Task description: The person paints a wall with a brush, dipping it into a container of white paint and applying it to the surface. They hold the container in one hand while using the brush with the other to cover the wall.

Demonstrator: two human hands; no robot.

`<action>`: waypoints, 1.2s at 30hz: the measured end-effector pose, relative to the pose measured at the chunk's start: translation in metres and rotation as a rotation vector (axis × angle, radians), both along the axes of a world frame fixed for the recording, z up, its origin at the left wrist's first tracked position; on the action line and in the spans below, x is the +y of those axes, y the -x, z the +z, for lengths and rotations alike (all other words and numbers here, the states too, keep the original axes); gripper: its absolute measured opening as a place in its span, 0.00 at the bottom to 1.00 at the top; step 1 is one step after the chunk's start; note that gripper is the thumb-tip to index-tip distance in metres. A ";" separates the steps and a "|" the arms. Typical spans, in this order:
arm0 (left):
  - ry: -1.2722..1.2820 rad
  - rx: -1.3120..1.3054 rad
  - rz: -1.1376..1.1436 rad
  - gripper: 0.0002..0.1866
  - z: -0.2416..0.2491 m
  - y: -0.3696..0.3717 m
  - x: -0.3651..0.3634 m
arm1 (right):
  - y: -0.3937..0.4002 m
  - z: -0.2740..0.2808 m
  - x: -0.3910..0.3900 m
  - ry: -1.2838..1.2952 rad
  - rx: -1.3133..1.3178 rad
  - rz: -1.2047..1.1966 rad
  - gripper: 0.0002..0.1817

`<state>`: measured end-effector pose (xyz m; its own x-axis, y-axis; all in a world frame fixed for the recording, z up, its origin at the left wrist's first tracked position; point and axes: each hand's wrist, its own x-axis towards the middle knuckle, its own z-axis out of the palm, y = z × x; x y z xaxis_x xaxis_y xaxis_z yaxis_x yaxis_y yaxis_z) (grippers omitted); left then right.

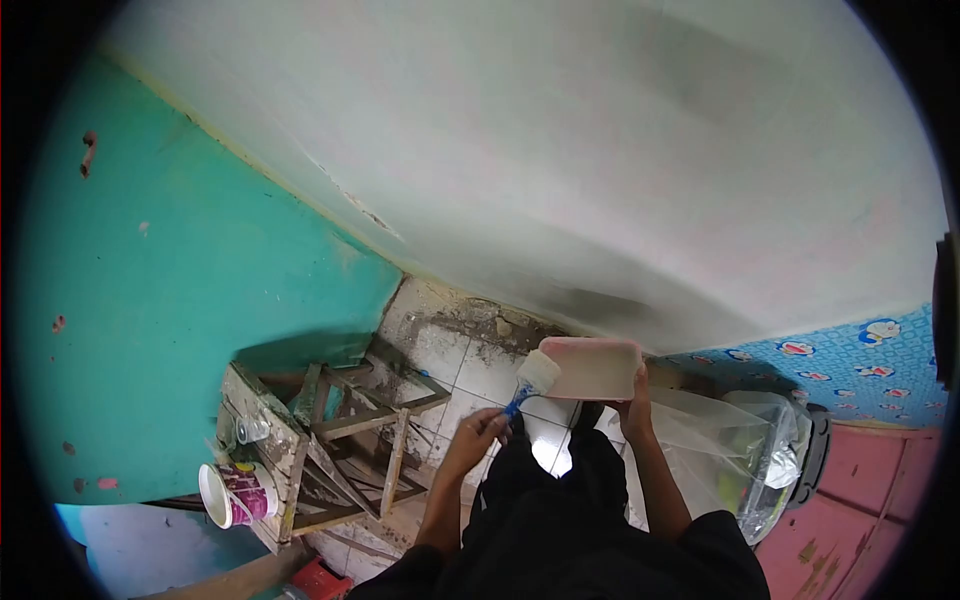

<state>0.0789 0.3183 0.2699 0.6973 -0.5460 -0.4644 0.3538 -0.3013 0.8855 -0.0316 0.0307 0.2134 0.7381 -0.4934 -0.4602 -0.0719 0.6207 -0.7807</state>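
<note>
My left hand (478,438) is closed round the blue handle of a wide paintbrush (540,372), whose bristles are pale and coated. The brush head overlaps the left end of a shallow pink rectangular tray (592,343). Pale paint covers the inside of the tray. At its right end, my right hand (635,412) grips the tray, with the fingers partly hidden beneath it. Both hands are in front of my body, over the tiled floor, with the whitish wall (560,200) beyond them.
Left of me stands a worn wooden trestle (345,430), bearing a white paint bucket (238,495) with a purple label and a clear cup (252,429). A turquoise wall (200,270) meets the whitish one. Plastic-covered items (720,450) and a pink cabinet (840,500) are right.
</note>
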 end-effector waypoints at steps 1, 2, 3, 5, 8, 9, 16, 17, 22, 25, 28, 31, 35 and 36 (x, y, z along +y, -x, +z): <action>0.019 0.032 -0.069 0.13 -0.008 0.001 0.003 | 0.001 -0.002 0.005 0.014 0.008 -0.008 0.37; 0.050 0.049 -0.089 0.12 -0.022 0.001 0.007 | 0.003 -0.007 0.012 0.026 0.019 -0.019 0.37; 0.081 0.067 -0.109 0.11 -0.035 0.000 0.010 | 0.005 -0.015 0.020 0.017 0.017 -0.051 0.37; 0.098 0.101 -0.079 0.09 -0.042 -0.006 0.009 | 0.008 -0.040 0.034 0.006 0.009 -0.119 0.36; 0.116 0.046 -0.053 0.10 -0.086 -0.026 0.017 | 0.013 -0.089 0.049 -0.026 0.023 -0.211 0.37; 0.118 0.011 -0.035 0.11 -0.102 -0.034 0.019 | 0.015 -0.104 0.052 -0.032 0.001 -0.214 0.35; -0.029 -0.232 0.110 0.12 -0.241 -0.102 -0.007 | 0.000 -0.160 0.058 -0.023 -0.024 -0.300 0.36; -0.071 -0.271 0.111 0.12 -0.274 -0.114 -0.015 | -0.002 -0.169 0.054 -0.014 -0.018 -0.309 0.36; 0.012 -0.397 0.174 0.15 -0.409 -0.159 -0.064 | 0.008 -0.218 0.050 -0.056 -0.017 -0.336 0.36; 0.056 -0.441 0.219 0.16 -0.447 -0.181 -0.101 | 0.015 -0.234 0.049 -0.082 0.010 -0.330 0.36; 0.027 -0.527 0.269 0.16 -0.495 -0.189 -0.119 | 0.031 -0.265 0.050 -0.067 0.036 -0.320 0.36; -0.051 -0.541 0.288 0.17 -0.564 -0.190 -0.125 | 0.046 -0.293 0.049 -0.070 0.051 -0.306 0.36; -0.250 -0.512 0.282 0.19 -0.684 -0.186 -0.111 | 0.056 -0.312 0.049 -0.059 0.081 -0.266 0.35; -0.328 -0.531 0.268 0.19 -0.705 -0.188 -0.109 | 0.056 -0.316 0.048 -0.053 0.078 -0.255 0.35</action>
<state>0.2671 0.2097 -0.4355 0.9681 -0.2119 -0.1338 -0.0039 -0.5465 0.8375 -0.0877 0.0789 -0.1023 0.5546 -0.6324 -0.5407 0.0329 0.6660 -0.7452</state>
